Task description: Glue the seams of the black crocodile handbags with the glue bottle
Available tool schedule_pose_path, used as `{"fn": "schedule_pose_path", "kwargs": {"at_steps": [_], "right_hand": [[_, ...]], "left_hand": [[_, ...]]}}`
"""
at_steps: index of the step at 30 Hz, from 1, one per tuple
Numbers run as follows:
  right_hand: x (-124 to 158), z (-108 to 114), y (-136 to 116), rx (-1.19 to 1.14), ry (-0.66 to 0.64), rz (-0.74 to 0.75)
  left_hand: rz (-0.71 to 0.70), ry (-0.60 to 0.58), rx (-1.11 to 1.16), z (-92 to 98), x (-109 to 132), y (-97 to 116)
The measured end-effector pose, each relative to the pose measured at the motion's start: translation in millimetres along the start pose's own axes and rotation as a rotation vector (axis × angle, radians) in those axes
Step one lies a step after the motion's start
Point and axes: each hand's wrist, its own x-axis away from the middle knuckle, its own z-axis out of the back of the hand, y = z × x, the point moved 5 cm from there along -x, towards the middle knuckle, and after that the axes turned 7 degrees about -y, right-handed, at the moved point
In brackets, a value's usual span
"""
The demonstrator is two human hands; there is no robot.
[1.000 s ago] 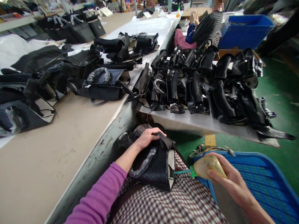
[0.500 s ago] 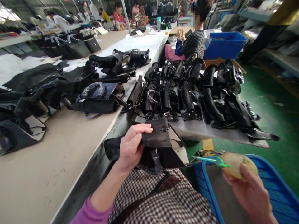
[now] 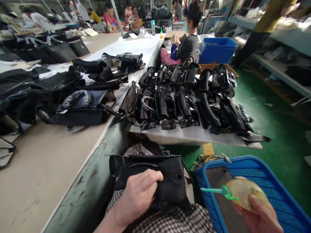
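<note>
A black bag point(image 3: 170, 181) lies across my lap on the checked apron point(image 3: 194, 221), its pale lining showing at the right side. My left hand point(image 3: 142, 192) is closed on the bag's black material, with the fingertips curled under and partly hidden. Over the blue basket at the right, my right hand point(image 3: 261, 210) holds a yellowish squeeze bottle point(image 3: 245, 194) by its body. The bottle's green nozzle points left toward the bag, apart from it.
Rows of black bags point(image 3: 184, 106) cover the bench ahead. More bags point(image 3: 80, 106) lie on the left table point(image 3: 43, 181). A blue basket point(image 3: 274, 184) stands at the lower right. Beyond the bench, a seated person point(image 3: 187, 48) is near a blue bin point(image 3: 217, 50).
The bag on my lap has turned flatter and come lower, with my left hand moving down on it. My right hand and the bottle are slightly lower. The view has shifted right.
</note>
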Motion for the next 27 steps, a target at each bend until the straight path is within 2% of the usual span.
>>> {"fn": "schedule_pose_path", "kwargs": {"at_steps": [3, 7, 13, 18, 27], "right_hand": [[3, 8, -3, 0.246, 0.012, 0.047], [5, 7, -9, 0.584, -0.056, 0.145], [0, -1, -17, 0.692, -0.227, 0.241], [-6, 0, -20, 0.758, -0.362, 0.276], [12, -10, -38, 0.826, -0.395, 0.283]], "left_hand": [[-0.044, -0.050, -0.017, -10.9, -5, -16], [-0.093, -0.102, -0.017, -20.4, -9, -19], [-0.116, -0.174, -0.006, -14.7, -13, -7], [-0.120, -0.199, -0.008, -7.1, -11, 6], [-0.068, -0.186, -0.001, -1.1, -2, 23]]}}
